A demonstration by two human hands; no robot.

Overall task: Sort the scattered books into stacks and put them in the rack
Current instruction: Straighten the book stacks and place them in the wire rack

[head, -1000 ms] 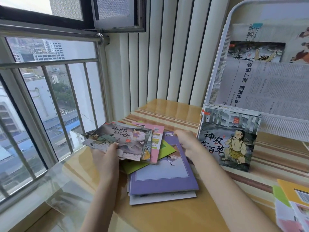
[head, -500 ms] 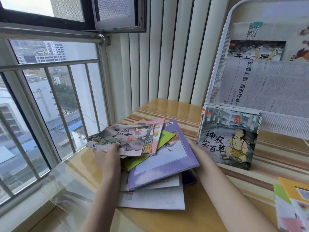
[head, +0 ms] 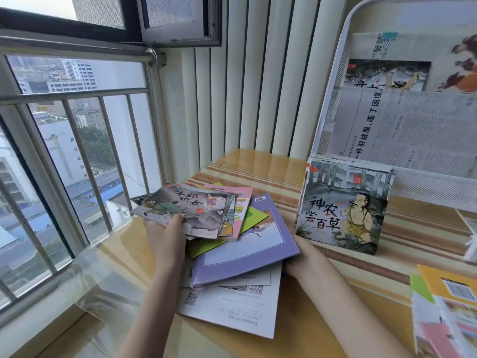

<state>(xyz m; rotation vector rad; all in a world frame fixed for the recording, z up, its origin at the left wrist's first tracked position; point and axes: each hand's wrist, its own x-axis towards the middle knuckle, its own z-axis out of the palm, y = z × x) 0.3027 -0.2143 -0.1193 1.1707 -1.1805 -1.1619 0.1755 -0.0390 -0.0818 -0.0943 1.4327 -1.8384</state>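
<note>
Both hands are on the loose pile of books at the window end of the table; the left hand pinches the grey picture book and the thin books fanned under it, thumb on top, fingers beneath; the right hand is tucked under the right edge of the purple book, tilting that side up, though its fingers are hidden, so I cannot tell how firmly it grips. A white booklet lies flat below, skewed toward the near edge. The white rack stands at the right with papers in it, and a squared stack of small books leans upright at its foot. To do this well, I would gather the fan square first; tap the edges flush on the table; keep large covers under small ones; then lift with support beneath so nothing slides out.
</note>
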